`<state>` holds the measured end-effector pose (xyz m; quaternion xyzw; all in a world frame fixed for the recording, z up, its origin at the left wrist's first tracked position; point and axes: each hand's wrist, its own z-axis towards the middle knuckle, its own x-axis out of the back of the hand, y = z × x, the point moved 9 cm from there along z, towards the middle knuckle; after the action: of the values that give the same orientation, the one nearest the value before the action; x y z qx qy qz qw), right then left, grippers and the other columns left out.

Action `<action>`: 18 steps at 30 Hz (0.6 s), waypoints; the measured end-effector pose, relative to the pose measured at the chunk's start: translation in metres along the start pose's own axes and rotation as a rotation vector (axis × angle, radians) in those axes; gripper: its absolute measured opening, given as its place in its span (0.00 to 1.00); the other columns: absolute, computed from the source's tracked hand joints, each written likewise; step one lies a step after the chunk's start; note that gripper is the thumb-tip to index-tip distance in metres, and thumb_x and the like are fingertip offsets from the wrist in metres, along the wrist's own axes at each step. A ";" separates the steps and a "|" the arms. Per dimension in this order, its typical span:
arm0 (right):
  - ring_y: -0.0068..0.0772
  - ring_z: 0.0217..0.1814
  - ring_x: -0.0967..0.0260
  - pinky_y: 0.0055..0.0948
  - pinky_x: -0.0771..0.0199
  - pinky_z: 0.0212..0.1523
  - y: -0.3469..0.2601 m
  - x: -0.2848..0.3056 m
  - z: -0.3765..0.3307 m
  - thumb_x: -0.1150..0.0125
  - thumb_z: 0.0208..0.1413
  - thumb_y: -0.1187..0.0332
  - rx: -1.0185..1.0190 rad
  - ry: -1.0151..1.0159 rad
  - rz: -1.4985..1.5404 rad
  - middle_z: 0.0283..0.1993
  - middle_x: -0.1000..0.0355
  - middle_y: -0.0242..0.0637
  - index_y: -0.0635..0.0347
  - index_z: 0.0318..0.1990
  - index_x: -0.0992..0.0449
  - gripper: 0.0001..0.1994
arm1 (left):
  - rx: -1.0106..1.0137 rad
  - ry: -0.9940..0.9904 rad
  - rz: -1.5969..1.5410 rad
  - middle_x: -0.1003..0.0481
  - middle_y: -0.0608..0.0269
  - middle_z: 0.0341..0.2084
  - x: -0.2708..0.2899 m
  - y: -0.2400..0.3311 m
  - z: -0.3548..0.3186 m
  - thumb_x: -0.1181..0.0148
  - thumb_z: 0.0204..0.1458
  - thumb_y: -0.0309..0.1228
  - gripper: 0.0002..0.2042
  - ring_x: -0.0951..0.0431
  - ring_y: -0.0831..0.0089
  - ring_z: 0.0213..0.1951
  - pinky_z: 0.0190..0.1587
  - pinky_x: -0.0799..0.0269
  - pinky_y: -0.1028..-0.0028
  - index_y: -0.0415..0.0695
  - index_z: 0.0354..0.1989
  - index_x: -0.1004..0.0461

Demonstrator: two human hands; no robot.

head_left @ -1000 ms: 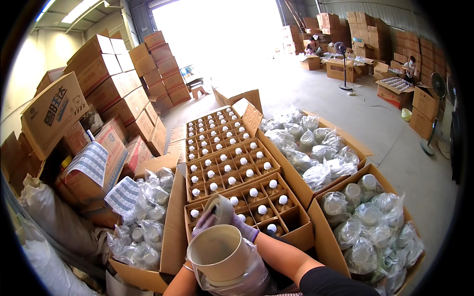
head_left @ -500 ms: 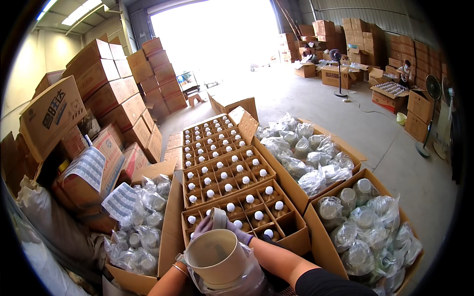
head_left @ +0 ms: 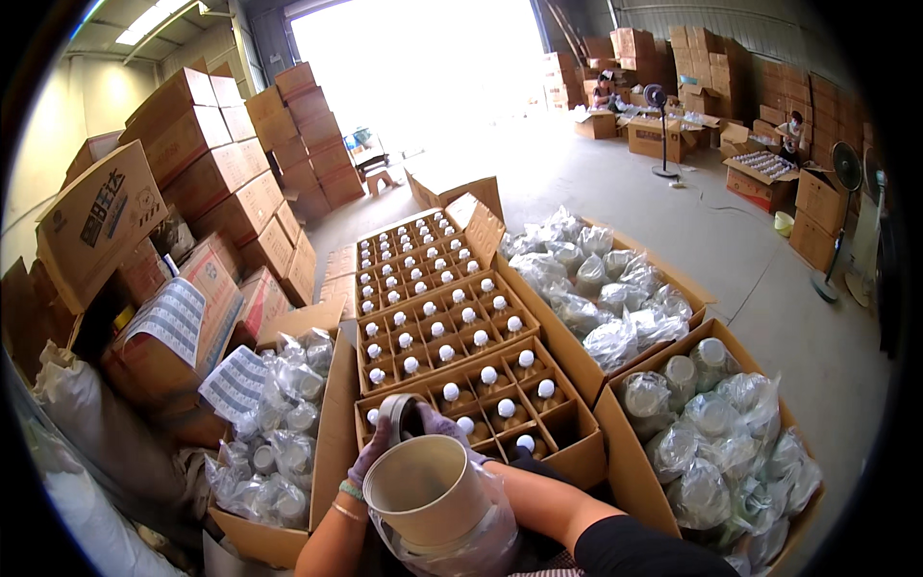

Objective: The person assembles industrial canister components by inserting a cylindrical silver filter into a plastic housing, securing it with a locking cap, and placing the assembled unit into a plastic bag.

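Both of my hands wear thin lavender gloves. My left hand (head_left: 369, 454) is closed on the left side of a grey, round, ring-like piece (head_left: 391, 415) with a dark opening. My right hand (head_left: 440, 426) grips its other side, with some fingers hidden. Nearer to me stands a beige round tub (head_left: 415, 495), its wide mouth open upward and clear plastic around its lower part. It covers part of my wrists. Just beyond my hands is a divided carton (head_left: 579, 452) of white-capped bottles (head_left: 507, 409), with an unfilled cell at its right corner.
More divided cartons (head_left: 442, 322) of bottles run away from me. Boxes of bagged clear containers (head_left: 711, 423) stand at right, another (head_left: 288, 462) at left. Stacked cartons (head_left: 207, 144) and printed sheets (head_left: 168, 322) are at left. Fans (head_left: 663, 135) and two seated people are far right.
The ring-like piece has come left and slightly down, and its opening now shows more. My left hand has moved down and left with it. The view has shifted slightly.
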<state>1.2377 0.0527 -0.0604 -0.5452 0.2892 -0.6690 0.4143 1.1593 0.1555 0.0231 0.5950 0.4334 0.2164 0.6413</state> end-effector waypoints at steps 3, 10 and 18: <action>0.54 0.58 0.23 0.44 0.23 0.57 0.034 -0.033 0.008 0.41 0.64 0.50 -0.084 -0.126 0.056 0.55 0.22 0.57 0.54 0.69 0.36 0.30 | -0.170 0.148 0.327 0.24 0.53 0.57 0.003 0.000 -0.013 0.43 0.64 0.42 0.23 0.22 0.57 0.56 0.58 0.25 0.56 0.45 0.64 0.29; 0.34 0.56 0.24 0.34 0.22 0.60 0.057 -0.033 -0.022 0.44 0.69 0.58 -0.395 -0.483 1.537 0.57 0.22 0.40 0.53 0.67 0.31 0.22 | -0.503 0.352 1.123 0.24 0.52 0.57 -0.013 0.025 0.003 0.41 0.62 0.38 0.22 0.22 0.54 0.57 0.59 0.26 0.52 0.44 0.63 0.27; 0.39 0.48 0.18 0.37 0.20 0.52 0.068 0.110 -0.009 0.40 0.62 0.45 -0.278 -0.158 0.183 0.47 0.17 0.43 0.58 0.53 0.18 0.26 | -0.603 0.551 -0.255 0.25 0.56 0.56 0.079 0.091 -0.033 0.44 0.64 0.44 0.24 0.22 0.57 0.54 0.59 0.25 0.46 0.45 0.63 0.31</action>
<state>1.2381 -0.0766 -0.0660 -0.6196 0.3938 -0.5372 0.4153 1.1956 0.2552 0.0885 0.2425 0.5759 0.4032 0.6685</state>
